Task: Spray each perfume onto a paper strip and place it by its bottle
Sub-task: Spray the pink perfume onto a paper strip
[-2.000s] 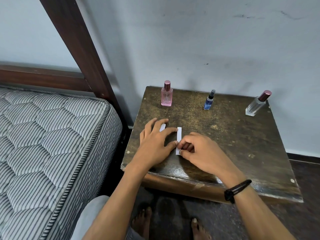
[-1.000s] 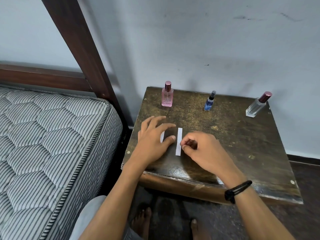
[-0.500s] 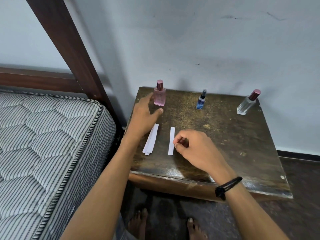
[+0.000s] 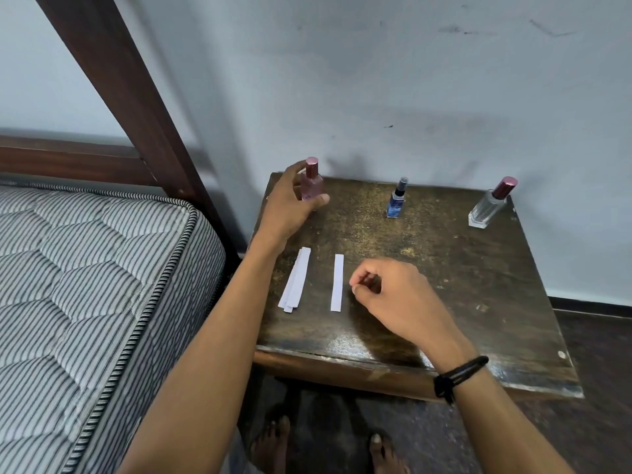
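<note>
1. Nearest me, my right hand (image 4: 393, 295) hovers over the table's (image 4: 461, 302) 6 o'clock edge. Its fingers are curled in, thumb and forefinger tips nearly meeting, and it holds nothing. It sits just beside the strip (image 4: 337, 282), at the strip's 3 o'clock, without touching it.
2. The strip lies flat and alone, pointing to 12. The stack (image 4: 296, 279) lies near it at its 9 o'clock, slightly fanned and tilted toward 1.
3. Farther off, at the table's 11 o'clock, my left hand (image 4: 287, 210) curls round the pink bottle (image 4: 313, 183), thumb across its lower front and fingers behind. The cap is on. I cannot judge how firm the hold is.
4. At the back, the blue bottle (image 4: 396, 200) stands at 12 and the clear bottle (image 4: 489, 206) at 2. Both are capped, with no paper beside them.
5. What worries me:
   - A loose hold on smooth glass could let the pink bottle slip when I lift it.
   - The cap needs my other hand, and pulling it one-handed could tip the bottle.
   - The strip lies flush on the wood, so my pinch may skate over it.
   - Spraying low could also wet the stack.
</note>
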Motion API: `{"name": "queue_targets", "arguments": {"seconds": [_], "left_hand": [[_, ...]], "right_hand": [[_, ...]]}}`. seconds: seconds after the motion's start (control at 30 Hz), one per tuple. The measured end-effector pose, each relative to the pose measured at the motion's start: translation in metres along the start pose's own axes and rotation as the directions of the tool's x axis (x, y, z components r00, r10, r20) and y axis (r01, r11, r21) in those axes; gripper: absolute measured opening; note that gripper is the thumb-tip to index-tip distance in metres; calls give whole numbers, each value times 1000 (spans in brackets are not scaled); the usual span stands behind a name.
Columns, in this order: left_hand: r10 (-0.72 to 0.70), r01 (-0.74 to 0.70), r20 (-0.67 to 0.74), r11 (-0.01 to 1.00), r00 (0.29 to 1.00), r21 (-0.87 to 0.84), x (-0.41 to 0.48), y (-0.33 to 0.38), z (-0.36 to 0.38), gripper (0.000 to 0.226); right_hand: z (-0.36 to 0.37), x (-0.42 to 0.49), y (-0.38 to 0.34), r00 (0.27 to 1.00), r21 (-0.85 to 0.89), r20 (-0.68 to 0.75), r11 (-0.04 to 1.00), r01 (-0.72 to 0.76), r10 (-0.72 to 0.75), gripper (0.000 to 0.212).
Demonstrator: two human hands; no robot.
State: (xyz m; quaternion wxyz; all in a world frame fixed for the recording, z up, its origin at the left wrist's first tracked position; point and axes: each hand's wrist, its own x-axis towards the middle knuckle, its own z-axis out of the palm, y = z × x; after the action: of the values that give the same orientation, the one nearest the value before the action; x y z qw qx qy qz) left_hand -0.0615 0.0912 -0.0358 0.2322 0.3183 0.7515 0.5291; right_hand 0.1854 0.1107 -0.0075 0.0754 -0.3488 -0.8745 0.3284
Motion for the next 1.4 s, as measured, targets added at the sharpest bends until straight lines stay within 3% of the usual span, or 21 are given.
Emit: {"name": "queue_targets", "arguments": {"seconds": [0.1,0.2,0.73,1.13,1.27,1.37,1.4], "left_hand": [[16,-16,-35,1000,999,5,1,-5,2,52],[42,-42,-62,999,997,-5,-1,-5,3,46],[123,-110,-72,982,990,156,-11,2,3,39],[113,-101,-69,983,991,153,-16,8,0,34],[103,-96,-110,994,989,60,-28,29,-3,29],[15,-22,-60,993,998,-114,-51,45,-1,33],[-3,1,-11,986,1000,-165,-60,48,1,31]], "right_hand": [[0,1,3,1000,6,7,1000,-2,2,10],[1,1,3,1000,3,9,1000,-3,3,9],[2,2,5,1000,-21,17,1000,0,1,8],[2,1,4,1000,-10,15,1000,-5,5,10],[1,2,4,996,74,-81,996,-41,47,13],[-5,3,2,959,325,-265,946,-8,99,13],[-8,4,1,947,395,-297,919,3,124,22]]}}
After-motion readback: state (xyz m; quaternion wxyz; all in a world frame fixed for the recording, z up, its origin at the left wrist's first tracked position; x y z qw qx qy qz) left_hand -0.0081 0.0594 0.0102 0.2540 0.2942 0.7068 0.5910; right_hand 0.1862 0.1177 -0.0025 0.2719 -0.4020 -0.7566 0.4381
